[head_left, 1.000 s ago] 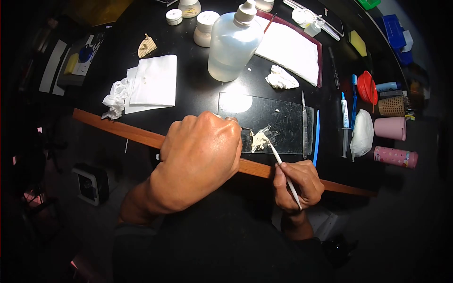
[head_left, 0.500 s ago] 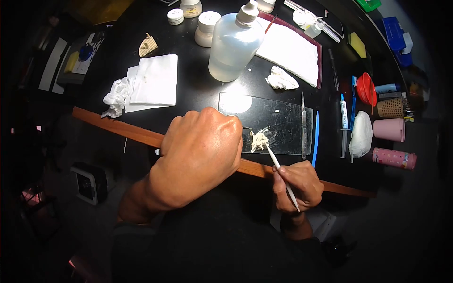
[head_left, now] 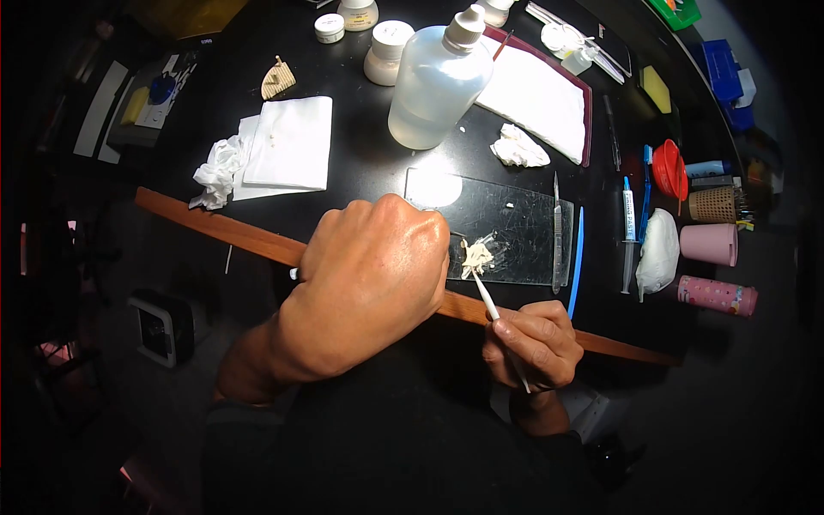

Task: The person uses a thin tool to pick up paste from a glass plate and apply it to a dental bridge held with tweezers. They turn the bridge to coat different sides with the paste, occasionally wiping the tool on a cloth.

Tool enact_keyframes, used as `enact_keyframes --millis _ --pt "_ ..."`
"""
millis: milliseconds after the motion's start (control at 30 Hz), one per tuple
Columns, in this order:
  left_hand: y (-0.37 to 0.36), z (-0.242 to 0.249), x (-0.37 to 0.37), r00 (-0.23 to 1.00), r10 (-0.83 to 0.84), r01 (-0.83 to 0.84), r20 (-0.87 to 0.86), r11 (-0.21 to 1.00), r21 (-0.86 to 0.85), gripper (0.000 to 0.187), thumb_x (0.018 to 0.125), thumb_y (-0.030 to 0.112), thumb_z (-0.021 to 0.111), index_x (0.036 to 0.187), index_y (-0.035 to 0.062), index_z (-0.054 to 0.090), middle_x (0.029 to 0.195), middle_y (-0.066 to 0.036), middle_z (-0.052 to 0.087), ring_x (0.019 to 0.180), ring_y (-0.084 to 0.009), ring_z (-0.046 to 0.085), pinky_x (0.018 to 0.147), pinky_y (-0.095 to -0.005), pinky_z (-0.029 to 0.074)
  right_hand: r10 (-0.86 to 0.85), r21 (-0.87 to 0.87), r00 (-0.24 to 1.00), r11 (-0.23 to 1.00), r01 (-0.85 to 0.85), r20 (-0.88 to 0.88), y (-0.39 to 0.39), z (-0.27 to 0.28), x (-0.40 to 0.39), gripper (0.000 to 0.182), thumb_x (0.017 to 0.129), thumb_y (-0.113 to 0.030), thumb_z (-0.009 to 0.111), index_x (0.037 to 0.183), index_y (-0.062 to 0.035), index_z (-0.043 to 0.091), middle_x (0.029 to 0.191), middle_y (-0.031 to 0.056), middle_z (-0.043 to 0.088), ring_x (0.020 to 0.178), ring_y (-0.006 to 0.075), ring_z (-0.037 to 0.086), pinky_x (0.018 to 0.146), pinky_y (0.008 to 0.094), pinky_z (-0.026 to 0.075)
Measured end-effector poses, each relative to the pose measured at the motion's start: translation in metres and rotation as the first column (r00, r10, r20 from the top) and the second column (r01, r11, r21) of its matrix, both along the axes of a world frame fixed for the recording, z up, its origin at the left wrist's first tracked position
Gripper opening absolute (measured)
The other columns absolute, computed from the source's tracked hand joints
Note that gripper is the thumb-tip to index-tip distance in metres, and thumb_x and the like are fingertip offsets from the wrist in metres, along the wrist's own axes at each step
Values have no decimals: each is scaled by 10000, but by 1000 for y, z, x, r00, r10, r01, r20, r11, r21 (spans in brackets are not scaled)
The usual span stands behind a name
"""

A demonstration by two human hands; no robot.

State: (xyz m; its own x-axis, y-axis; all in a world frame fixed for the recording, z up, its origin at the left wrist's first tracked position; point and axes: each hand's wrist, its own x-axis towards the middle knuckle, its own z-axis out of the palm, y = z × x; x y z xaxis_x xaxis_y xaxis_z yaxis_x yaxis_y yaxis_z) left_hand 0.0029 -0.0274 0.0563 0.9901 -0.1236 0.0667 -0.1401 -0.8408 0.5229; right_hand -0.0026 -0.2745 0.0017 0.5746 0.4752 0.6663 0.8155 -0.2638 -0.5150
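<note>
In the head view my right hand [head_left: 536, 343] pinches a slender white tapered stick [head_left: 489, 302], possibly a brush handle. Its tip meets the near edge of a cream-coloured paste [head_left: 477, 256] smeared on a glass slab [head_left: 524, 202]. My left hand [head_left: 373, 262] is a closed fist at the slab's left, knuckles up. A small white end sticks out by its wrist side, and its fingers and most of what they hold are hidden. A metal scalpel-like tool [head_left: 557, 232] lies along the slab's right side, with a blue strip [head_left: 576, 262] beside it.
A large clear bottle [head_left: 438, 94] stands behind the slab, near lidded jars [head_left: 386, 56]. Folded paper [head_left: 287, 142] and crumpled tissue [head_left: 518, 146] lie around. At right are a paste syringe [head_left: 627, 227], a red bowl [head_left: 668, 170] and a pink cup [head_left: 709, 244]. A wooden edge [head_left: 215, 227] borders the table.
The stick's tip has moved from the paste's right side to its near edge, and my right hand has turned slightly. My left hand stays a fist. The whole view has shifted a little.
</note>
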Motion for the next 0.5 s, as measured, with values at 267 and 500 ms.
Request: enact_keyframes --millis 267,500 --pt "1 3 0 1000 2 -2 -18 1000 1 258 962 139 730 749 -4 701 606 -209 639 582 -415 692 544 -478 547 3 3 1000 1000 -3 3 -1 -2 -2 266 791 -68 921 1043 -50 837 979 77 817 764 167 662 633 262 532" --pt "1 2 -1 1000 9 -9 -20 1000 -6 254 963 140 730 754 -2 706 611 -207 646 584 -413 696 547 -473 553 16 -37 1000 999 -16 -5 -1 2 -1 283 777 -57 922 1048 -53 837 992 79 819 773 167 661 634 264 534"
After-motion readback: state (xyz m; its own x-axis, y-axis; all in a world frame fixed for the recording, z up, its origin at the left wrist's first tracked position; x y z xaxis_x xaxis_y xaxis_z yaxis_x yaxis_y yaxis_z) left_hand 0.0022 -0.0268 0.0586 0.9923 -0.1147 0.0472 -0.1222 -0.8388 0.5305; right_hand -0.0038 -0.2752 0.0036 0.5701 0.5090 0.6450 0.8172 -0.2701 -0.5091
